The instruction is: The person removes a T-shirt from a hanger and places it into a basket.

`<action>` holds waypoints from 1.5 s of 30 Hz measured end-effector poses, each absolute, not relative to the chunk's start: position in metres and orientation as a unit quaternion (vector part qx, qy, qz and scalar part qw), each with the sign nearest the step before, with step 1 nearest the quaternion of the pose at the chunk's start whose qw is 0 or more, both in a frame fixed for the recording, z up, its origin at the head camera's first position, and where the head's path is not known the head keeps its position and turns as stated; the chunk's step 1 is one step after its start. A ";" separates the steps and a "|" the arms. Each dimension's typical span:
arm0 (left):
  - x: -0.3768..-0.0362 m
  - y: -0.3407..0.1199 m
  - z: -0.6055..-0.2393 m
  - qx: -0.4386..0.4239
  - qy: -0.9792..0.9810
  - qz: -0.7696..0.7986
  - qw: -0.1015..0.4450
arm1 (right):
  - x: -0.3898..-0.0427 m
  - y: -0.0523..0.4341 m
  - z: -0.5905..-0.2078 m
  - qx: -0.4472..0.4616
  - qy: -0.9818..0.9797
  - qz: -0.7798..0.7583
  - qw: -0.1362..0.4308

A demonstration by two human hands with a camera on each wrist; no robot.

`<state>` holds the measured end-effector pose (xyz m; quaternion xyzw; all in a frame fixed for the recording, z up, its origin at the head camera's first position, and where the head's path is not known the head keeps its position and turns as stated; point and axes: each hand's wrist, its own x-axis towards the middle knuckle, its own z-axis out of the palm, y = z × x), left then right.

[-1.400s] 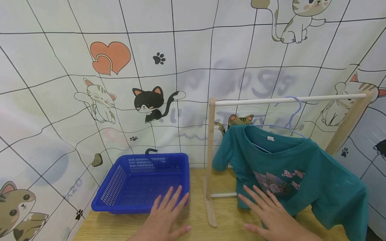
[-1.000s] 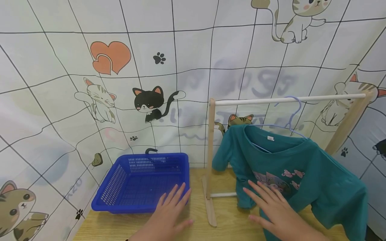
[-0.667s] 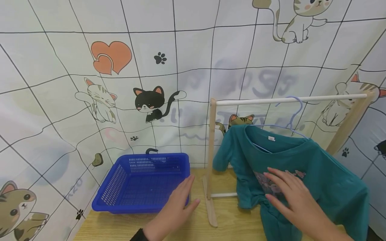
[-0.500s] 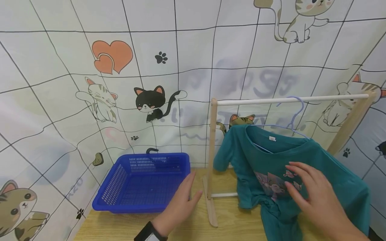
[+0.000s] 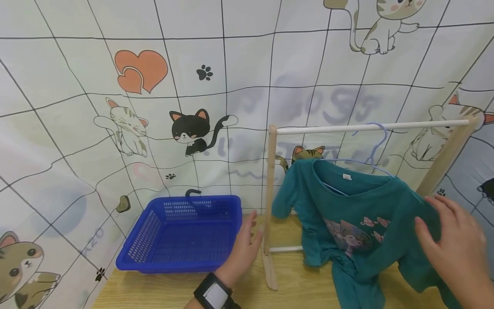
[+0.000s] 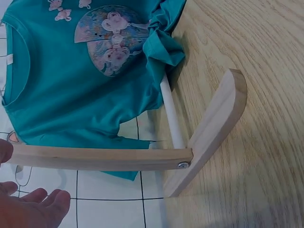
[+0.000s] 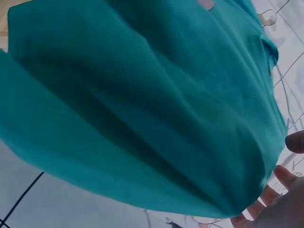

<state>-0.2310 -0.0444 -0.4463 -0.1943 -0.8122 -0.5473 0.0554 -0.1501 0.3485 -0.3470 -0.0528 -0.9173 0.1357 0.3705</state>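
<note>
- My left hand [image 5: 245, 246] hung with fingers straight and loose just beside the rack's [image 5: 269, 193] left post, between it and the basket [image 5: 181, 234]; it held nothing.
- My right hand [image 5: 455, 244] was spread, fingers apart, at the shirt's [image 5: 359, 214] right shoulder; I could not tell whether it touched the cloth.
- The shirt, teal with a pink print on the chest, hung on a pale hanger [image 5: 372, 152] from the rack's white bar [image 5: 370, 127]; its hem sagged onto the tabletop [image 5: 293, 279].
- The rack stood on the tabletop on a flat wooden foot [image 6: 209, 133], with a thin white rail low between its sides.
- The basket, blue and perforated, sat on the tabletop left of the rack, against the backdrop.
- The tabletop was light wood with plain grain.
- Behind everything hung a white cloth backdrop [image 5: 231, 64] with a black grid, cartoon cats, paw prints and orange hearts [image 5: 139, 71]; it wrapped round on both sides.
- A black band [image 5: 216, 294] sat on my left wrist.
</note>
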 end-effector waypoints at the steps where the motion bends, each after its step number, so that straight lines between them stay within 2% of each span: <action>1: -0.233 -0.042 -0.447 -0.196 -0.811 -0.549 0.055 | -0.151 0.351 -0.348 -0.057 -0.919 0.135 0.367; 5: -0.240 -0.032 -0.445 -0.200 -0.803 -0.557 0.066 | -0.154 0.357 -0.350 -0.076 -0.930 0.126 0.338; 12: -0.249 -0.017 -0.445 -0.226 -0.792 -0.553 0.127 | -0.157 0.360 -0.351 -0.087 -0.947 0.125 0.284; 23: -0.252 -0.009 -0.440 -0.146 -0.793 -0.587 0.071 | -0.157 0.353 -0.352 -0.079 -0.928 0.165 0.325; 33: -0.258 -0.010 -0.442 -0.141 -0.813 -0.557 0.091 | -0.153 0.350 -0.352 -0.088 -0.923 0.177 0.331; 45: -0.261 -0.012 -0.445 -0.139 -0.829 -0.534 0.087 | -0.152 0.349 -0.352 -0.103 -0.918 0.183 0.337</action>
